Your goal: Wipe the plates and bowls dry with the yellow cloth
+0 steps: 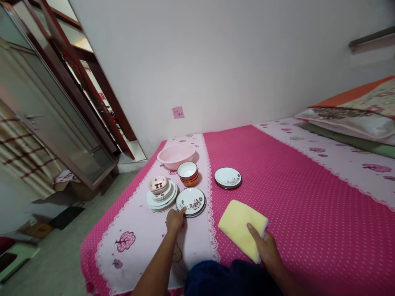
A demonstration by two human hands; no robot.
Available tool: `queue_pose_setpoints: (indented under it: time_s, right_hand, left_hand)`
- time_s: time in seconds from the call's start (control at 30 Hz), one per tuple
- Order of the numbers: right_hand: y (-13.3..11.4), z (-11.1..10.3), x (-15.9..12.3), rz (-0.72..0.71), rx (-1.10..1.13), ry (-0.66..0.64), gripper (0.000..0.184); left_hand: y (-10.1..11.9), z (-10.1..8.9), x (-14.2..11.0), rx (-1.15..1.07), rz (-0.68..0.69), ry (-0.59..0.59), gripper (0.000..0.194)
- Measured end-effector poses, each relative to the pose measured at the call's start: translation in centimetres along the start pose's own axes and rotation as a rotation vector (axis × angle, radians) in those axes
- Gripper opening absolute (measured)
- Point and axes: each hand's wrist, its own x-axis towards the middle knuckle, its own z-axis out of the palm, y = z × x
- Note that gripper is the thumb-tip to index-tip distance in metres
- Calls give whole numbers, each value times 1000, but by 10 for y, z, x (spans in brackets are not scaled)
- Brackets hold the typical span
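My left hand [175, 220] reaches forward and pinches the near rim of a white patterned plate [191, 201] lying on the pink bedspread [277, 197]. My right hand [266, 248] grips the near corner of a folded yellow cloth [239, 226] resting on the bed. Left of the plate stands a stack of white plates [162, 198] with a small dish [157, 183] on top. Behind it sit stacked bowls [188, 172], white inside and orange outside. A second patterned plate [227, 177] lies apart to the right.
A pink plastic basin [176, 155] sits at the bed's far end near the wall. Folded quilts and pillows [354, 115] are piled at the far right. An open door [52, 107] and bare floor [61, 246] lie to the left of the bed.
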Motion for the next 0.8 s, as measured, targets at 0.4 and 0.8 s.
queue_pose_setpoints:
  time_s: [0.4, 0.8]
  right_hand:
    - [-4, 0, -1, -1, 18, 8, 55]
    - [-5, -1, 1, 41, 107, -72, 54]
  left_hand:
    - [-3, -1, 15, -89, -149, -136, 35]
    - [-16, -6, -30, -720, -129, -163, 10]
